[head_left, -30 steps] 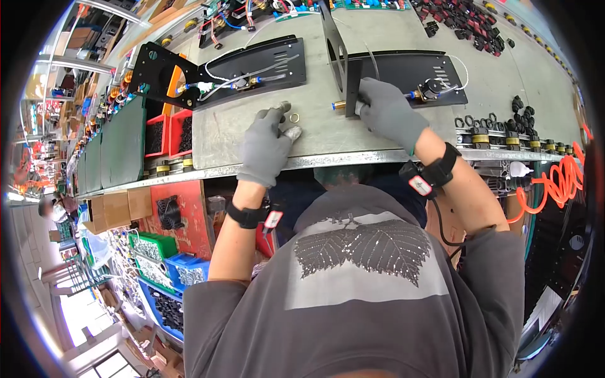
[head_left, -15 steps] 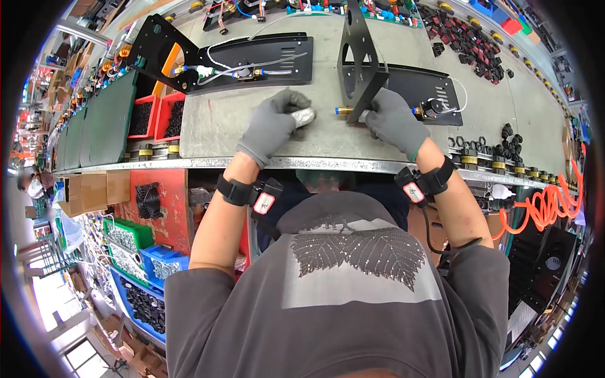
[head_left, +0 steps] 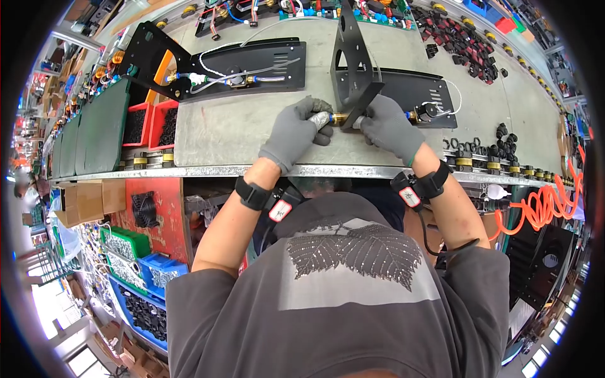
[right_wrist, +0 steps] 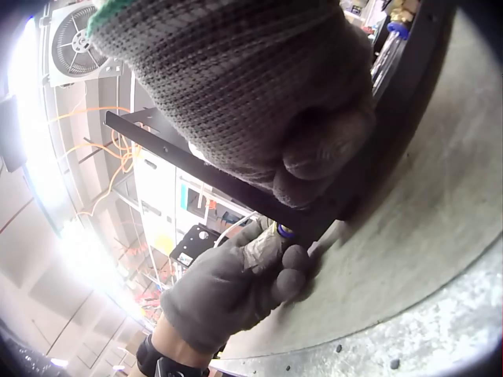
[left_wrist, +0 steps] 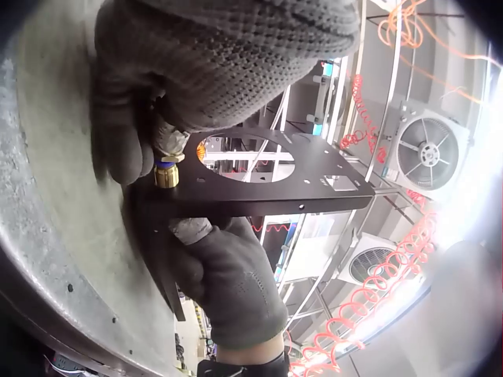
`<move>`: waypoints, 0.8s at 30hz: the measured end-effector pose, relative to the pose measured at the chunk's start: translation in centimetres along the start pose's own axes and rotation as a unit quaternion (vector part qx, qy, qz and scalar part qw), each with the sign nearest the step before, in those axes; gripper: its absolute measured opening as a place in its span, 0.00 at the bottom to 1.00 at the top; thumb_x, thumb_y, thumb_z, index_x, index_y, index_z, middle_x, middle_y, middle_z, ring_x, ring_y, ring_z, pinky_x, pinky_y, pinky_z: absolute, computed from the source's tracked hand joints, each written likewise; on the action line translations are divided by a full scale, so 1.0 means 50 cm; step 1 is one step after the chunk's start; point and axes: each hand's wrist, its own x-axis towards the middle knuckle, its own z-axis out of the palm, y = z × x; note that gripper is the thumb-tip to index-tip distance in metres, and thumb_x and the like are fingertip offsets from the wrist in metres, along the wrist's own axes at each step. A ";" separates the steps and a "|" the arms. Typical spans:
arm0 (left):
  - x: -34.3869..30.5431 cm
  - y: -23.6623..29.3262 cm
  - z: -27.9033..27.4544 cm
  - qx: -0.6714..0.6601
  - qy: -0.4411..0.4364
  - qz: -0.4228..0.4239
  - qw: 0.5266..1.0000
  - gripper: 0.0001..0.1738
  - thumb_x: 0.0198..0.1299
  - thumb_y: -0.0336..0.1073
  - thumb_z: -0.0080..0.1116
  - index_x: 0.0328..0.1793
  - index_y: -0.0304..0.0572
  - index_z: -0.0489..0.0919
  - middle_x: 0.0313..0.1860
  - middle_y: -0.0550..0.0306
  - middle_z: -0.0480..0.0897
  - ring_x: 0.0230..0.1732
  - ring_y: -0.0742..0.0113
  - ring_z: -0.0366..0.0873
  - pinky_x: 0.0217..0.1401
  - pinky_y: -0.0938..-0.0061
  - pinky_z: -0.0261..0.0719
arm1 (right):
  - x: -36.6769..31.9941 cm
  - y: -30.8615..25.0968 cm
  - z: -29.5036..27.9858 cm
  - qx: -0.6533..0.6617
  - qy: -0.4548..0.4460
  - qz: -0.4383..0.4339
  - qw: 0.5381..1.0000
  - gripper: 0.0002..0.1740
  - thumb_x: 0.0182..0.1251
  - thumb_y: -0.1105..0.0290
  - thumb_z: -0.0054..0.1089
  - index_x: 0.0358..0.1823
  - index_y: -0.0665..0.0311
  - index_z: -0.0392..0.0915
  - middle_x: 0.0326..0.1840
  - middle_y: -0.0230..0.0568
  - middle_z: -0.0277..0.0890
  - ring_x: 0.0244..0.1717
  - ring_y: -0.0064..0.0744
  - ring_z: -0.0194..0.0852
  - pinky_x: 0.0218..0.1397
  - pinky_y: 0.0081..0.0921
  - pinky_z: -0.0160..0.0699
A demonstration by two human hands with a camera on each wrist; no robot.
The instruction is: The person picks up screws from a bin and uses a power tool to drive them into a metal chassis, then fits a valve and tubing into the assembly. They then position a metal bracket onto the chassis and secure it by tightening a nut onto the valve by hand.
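Note:
A brass fitting with a blue collar (left_wrist: 167,174) sticks out of the upright black metal panel (head_left: 354,69), low near its front edge. My left hand (head_left: 295,133) pinches the fitting's free end between thumb and fingers, on the panel's left side. On the opposite side my right hand (head_left: 392,128) has its fingers curled close against the panel, right behind the fitting; its grip on the fitting's rear end is mostly hidden by the panel and the glove. Both hands wear grey gloves. The panel's flat black base (head_left: 413,88) lies behind the right hand, bearing a black valve (head_left: 428,112).
A second black bracket with tubing (head_left: 277,66) lies at the left. Red bins (head_left: 144,135) of small black parts stand beyond it. Black and red parts (head_left: 463,44) are heaped at the back right, and black rings (head_left: 479,148) lie near the front edge.
The small brass ring seen on the table at first is gone from there, after my left hand closed over that spot. That hand has since moved right onto the fitting. The panel has turned slightly.

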 end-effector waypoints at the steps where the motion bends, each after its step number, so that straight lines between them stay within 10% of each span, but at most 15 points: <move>1: -0.009 0.002 0.005 0.000 0.005 0.006 1.000 0.12 0.70 0.28 0.52 0.57 0.33 0.75 0.43 0.51 0.82 0.37 0.69 0.84 0.42 0.75 0.88 | 0.000 -0.001 0.000 -0.011 0.001 -0.004 1.000 0.14 0.64 0.73 0.58 0.51 0.64 0.80 0.40 0.44 0.75 0.27 0.37 0.80 0.35 0.31 0.79; 24: -0.043 0.004 0.021 0.054 0.012 0.145 0.988 0.26 0.58 0.24 0.65 0.63 0.35 0.72 0.46 0.56 0.83 0.41 0.75 0.77 0.45 0.80 0.78 | -0.008 -0.023 -0.010 -0.019 -0.008 0.020 1.000 0.17 0.64 0.78 0.55 0.54 0.63 0.80 0.44 0.42 0.77 0.27 0.33 0.79 0.33 0.29 0.79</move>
